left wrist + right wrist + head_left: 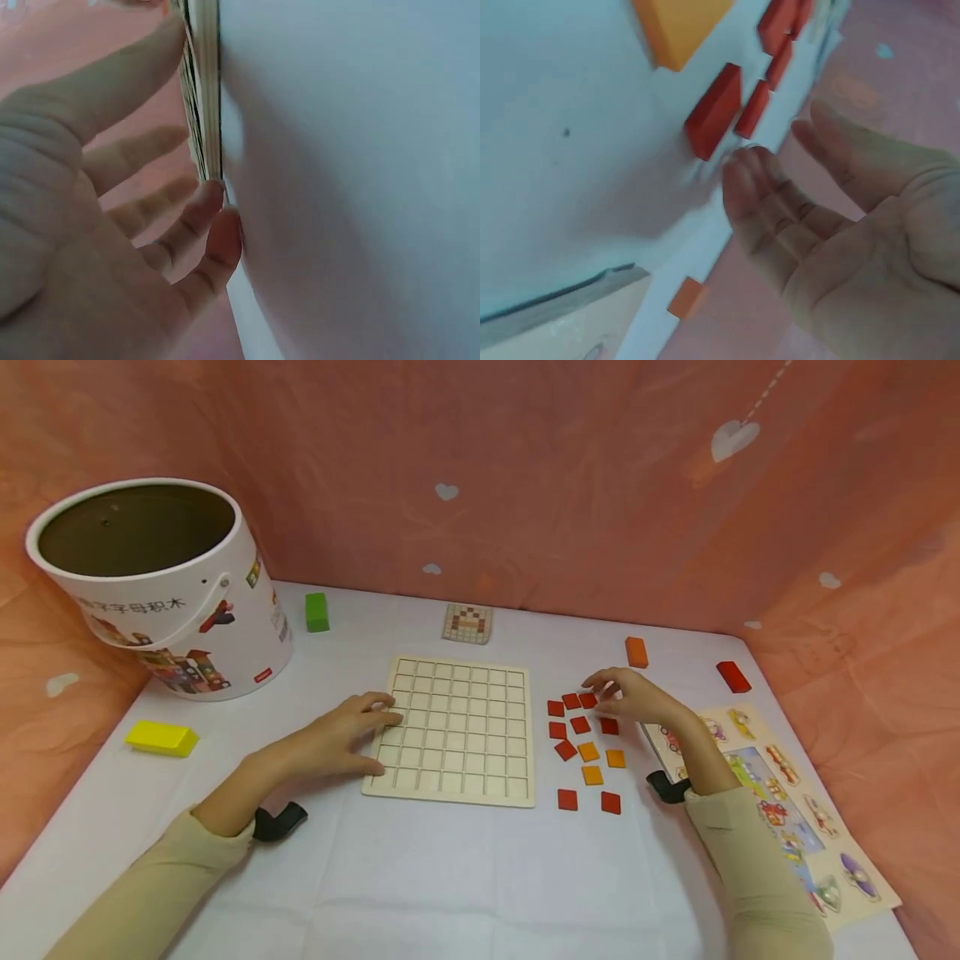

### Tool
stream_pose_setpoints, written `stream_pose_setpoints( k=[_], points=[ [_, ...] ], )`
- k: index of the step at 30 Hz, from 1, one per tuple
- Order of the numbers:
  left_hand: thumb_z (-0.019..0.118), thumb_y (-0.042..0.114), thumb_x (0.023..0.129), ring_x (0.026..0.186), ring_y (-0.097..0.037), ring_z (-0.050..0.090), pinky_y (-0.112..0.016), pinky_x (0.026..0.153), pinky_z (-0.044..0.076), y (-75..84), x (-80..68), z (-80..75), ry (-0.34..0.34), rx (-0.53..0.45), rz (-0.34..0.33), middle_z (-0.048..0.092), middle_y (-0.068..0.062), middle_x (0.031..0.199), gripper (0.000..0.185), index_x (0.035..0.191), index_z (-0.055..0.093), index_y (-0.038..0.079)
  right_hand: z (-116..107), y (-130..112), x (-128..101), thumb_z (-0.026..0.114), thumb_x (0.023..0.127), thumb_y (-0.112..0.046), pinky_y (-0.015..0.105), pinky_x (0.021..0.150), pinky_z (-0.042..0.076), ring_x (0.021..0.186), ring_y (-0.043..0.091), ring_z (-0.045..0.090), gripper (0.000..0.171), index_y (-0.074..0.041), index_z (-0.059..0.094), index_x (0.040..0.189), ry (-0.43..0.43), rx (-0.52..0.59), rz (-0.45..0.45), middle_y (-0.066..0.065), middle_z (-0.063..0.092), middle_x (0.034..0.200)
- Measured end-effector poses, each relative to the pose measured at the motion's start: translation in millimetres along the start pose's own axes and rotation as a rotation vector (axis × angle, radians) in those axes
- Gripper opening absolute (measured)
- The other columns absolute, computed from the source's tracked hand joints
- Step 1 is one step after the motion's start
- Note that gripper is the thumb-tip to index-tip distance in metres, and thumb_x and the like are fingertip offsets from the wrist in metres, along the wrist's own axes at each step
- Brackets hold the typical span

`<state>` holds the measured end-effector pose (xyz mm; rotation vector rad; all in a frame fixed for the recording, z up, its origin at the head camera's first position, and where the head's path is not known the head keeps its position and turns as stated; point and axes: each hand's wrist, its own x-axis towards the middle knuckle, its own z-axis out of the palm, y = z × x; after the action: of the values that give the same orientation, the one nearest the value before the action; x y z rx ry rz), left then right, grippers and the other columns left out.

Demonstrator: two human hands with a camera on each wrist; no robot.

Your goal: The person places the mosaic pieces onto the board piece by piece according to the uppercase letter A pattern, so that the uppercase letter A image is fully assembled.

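A pale wooden grid board (457, 731) lies flat on the white table, its square cells bare. Along its left side, my left hand (341, 735) rests with spread fingers on the edge; in the left wrist view the fingertips meet the board's side (210, 97). To the right of the board lie several small red square tiles (579, 725) and three orange-yellow tiles (592, 774). My right hand (637, 695) hovers at the upper red tiles, fingers loosely bent. In the right wrist view its fingertips are close to a red tile (716, 112), with nothing held.
A white bucket (247, 643) stands at the back left, near a green block (317, 612) and a yellow block (161, 738). Behind the board is a pattern card (467, 623). An orange block (637, 652), a red block (732, 677) and a picture puzzle board (862, 897) lie right.
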<state>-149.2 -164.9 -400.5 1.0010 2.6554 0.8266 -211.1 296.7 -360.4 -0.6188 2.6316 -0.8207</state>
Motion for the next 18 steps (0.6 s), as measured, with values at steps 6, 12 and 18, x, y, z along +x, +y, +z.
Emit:
stream_pose_setpoints(
  k=[6,12,18],
  points=[
    [0.088,0.033,0.075,0.127,-0.037,0.037,-0.055,0.101,0.037,-2.2,-0.1,1.3,-0.047,-0.049,0.008,0.034,-0.023,0.155,0.079,0.138,0.056,-0.001,5.9,0.0,14.3,0.068,0.086,0.009,0.038,0.081,0.050,0.094,0.032,0.052,0.024,0.006,0.064,0.110,-0.029,-0.067,0.064,0.018,0.058,0.101],
    [0.086,0.035,0.077,0.131,-0.040,0.034,-0.057,0.103,0.035,-3.3,-1.2,2.2,-0.053,-0.079,0.002,0.033,-0.023,0.155,0.078,0.139,0.055,-0.001,6.6,1.8,14.8,0.071,0.084,0.009,0.034,0.073,0.048,0.085,0.029,0.051,0.017,0.005,0.061,0.097,-0.015,-0.054,0.076,0.015,0.057,0.091],
    [0.086,0.031,0.078,0.130,-0.039,0.036,-0.056,0.102,0.036,-3.6,0.5,3.5,-0.034,-0.086,0.006,0.035,-0.023,0.154,0.073,0.137,0.057,0.000,-2.2,-2.5,30.9,0.069,0.086,0.009,0.024,0.061,0.047,0.072,0.027,0.054,0.014,0.010,0.064,0.100,0.129,-0.003,-0.001,0.017,0.062,0.086]
  ],
)
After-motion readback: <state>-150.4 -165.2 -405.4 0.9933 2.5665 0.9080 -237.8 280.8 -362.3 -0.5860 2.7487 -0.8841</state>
